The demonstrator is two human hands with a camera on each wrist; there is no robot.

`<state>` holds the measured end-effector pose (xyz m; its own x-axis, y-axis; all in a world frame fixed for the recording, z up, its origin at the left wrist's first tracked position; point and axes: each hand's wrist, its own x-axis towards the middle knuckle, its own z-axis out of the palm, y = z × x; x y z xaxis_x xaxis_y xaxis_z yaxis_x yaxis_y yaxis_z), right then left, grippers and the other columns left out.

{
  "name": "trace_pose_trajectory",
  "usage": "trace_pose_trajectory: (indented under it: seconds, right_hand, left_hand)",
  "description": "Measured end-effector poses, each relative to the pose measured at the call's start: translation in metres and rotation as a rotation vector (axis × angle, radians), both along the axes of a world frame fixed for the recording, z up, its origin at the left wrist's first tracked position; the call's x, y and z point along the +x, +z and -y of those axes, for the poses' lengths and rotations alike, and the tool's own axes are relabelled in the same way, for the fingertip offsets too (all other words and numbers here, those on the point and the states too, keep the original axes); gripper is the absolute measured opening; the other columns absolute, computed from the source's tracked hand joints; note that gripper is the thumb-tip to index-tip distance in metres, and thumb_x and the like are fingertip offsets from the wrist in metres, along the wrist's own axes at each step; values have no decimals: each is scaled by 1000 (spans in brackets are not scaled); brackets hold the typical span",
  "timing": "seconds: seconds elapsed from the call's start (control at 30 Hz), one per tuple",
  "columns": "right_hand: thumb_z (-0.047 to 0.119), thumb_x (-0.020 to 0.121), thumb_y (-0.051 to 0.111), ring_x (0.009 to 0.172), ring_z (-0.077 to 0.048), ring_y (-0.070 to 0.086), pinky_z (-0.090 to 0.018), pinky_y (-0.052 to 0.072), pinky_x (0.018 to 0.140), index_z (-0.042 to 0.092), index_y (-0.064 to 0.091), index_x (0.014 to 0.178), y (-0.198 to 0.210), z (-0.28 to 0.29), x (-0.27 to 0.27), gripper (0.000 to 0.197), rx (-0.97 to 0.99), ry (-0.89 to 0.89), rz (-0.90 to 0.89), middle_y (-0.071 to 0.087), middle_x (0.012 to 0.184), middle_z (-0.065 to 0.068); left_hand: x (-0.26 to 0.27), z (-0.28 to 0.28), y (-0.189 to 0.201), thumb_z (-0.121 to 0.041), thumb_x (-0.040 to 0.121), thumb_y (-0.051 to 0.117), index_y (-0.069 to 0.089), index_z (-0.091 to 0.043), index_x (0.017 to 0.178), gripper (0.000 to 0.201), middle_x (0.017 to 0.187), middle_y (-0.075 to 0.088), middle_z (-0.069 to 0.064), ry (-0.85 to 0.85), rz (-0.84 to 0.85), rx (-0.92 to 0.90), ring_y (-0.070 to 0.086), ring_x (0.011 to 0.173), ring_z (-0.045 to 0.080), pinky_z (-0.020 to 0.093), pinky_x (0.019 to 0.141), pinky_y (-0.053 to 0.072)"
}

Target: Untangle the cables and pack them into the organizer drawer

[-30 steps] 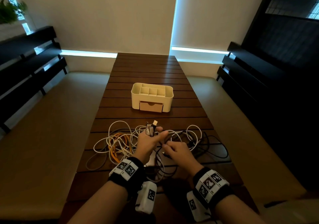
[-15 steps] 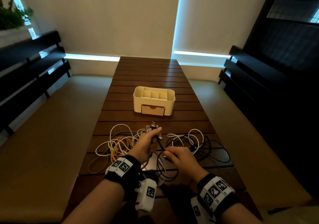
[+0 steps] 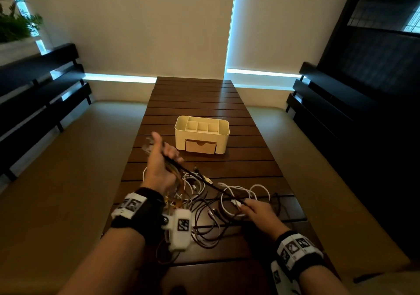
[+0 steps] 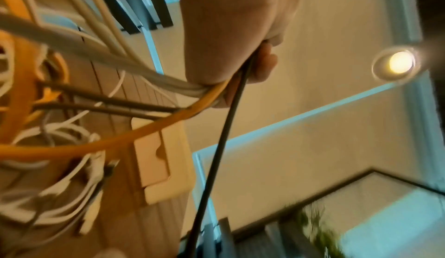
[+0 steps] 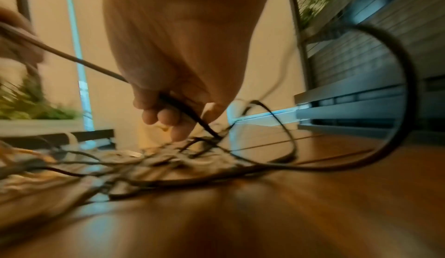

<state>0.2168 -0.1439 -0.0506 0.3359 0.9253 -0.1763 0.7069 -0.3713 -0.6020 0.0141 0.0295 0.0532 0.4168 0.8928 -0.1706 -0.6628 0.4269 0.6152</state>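
Observation:
A tangle of white, black and orange cables (image 3: 204, 203) lies on the near part of the wooden table (image 3: 204, 99). My left hand (image 3: 161, 156) is raised above the pile and grips a bundle of cable ends, among them an orange cable (image 4: 135, 138). A black cable (image 3: 200, 177) runs taut from that hand down to my right hand (image 3: 254, 210), which pinches it low over the pile; in the right wrist view the black cable (image 5: 190, 113) passes between its fingers. The cream organizer (image 3: 202, 133) stands beyond, its tan drawer (image 3: 200, 146) closed.
Padded benches run along both sides of the table (image 3: 68, 158). Dark slatted backrests (image 3: 34, 85) stand at left and right. A black loop of cable (image 5: 395, 91) curls up at the right of the pile. A plant (image 3: 16, 24) sits far left.
My left hand has risen up and away with its bundle of cable ends, drawing the black cable taut. My right hand has slid right along that cable, staying low over the pile.

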Motion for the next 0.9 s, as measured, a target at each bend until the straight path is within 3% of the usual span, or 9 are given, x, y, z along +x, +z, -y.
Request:
trace_pose_trajectory:
  seconds: [0.13, 0.23, 0.3, 0.4, 0.47, 0.57, 0.73, 0.83, 0.9]
  right_hand:
    - [17, 95, 53, 94, -23, 60, -36, 45, 85, 22, 62, 95, -4, 6, 26, 11, 108, -132, 23, 57, 86, 7]
    - [11, 94, 53, 90, -24, 61, -28, 45, 74, 10, 66, 105, 19, -6, 21, 18, 361, -275, -6, 60, 89, 1]
    - [11, 93, 53, 80, -22, 59, -23, 42, 65, 11, 66, 109, 43, -14, 10, 20, 502, -239, 127, 55, 88, 3]
    - [9, 88, 60, 64, -14, 52, -13, 36, 51, 16, 65, 112, 79, -26, -16, 25, 633, -23, 426, 53, 91, 1]
    - [4, 84, 65, 64, -11, 53, -14, 41, 51, 11, 65, 110, 95, -34, -30, 27, 668, 81, 522, 56, 92, -4]
    - [2, 81, 65, 73, -16, 57, -22, 49, 60, 4, 65, 106, 105, -41, -35, 25, 651, 75, 467, 56, 95, -9]
    - [-4, 89, 53, 84, -16, 52, -15, 37, 72, 1, 65, 104, 79, -31, -13, 20, 484, -7, 242, 47, 94, 0]
    - [3, 95, 47, 86, -18, 52, -19, 37, 72, 2, 63, 105, 68, -28, -8, 19, 403, -107, 199, 44, 95, 2]
    - [7, 95, 46, 87, -16, 50, -18, 37, 68, 6, 57, 114, 71, -34, -16, 22, 363, -99, 204, 40, 102, 5]
  left_hand:
    - [-25, -18, 12, -61, 87, 44, 39, -22, 51, 53, 44, 35, -10, 11, 104, 37, 36, 40, 4, 14, 39, 32]
    - [-23, -9, 9, -49, 85, 52, 40, -21, 52, 45, 41, 36, -9, -135, -126, 201, 31, 31, 2, 14, 32, 24]
    - [-13, 5, 7, -38, 78, 63, 47, -19, 60, 30, 49, 46, -9, -199, -373, 361, 40, 40, 3, 15, 39, 32]
    - [10, 30, 6, -31, 79, 69, 66, -12, 89, 21, 83, 67, -3, -286, -657, 545, 62, 75, 5, 22, 68, 44]
    - [22, 44, 9, -25, 84, 68, 69, -9, 99, 22, 80, 69, -5, -376, -688, 626, 63, 68, -4, 14, 64, 45]
    - [30, 58, 15, -20, 87, 65, 67, 1, 96, 23, 67, 68, -3, -525, -671, 675, 61, 56, 0, 13, 58, 43]
    - [16, 45, 32, -19, 80, 66, 58, -15, 75, 11, 55, 49, -4, -431, -495, 560, 41, 43, 4, 13, 41, 31]
    - [15, 42, 39, -28, 85, 65, 63, -17, 86, 12, 66, 61, -4, -392, -679, 647, 56, 51, 0, 17, 56, 38]
    - [23, 51, 33, -36, 85, 64, 66, -15, 91, 22, 78, 68, -6, -558, -823, 701, 62, 62, -9, 14, 63, 42]
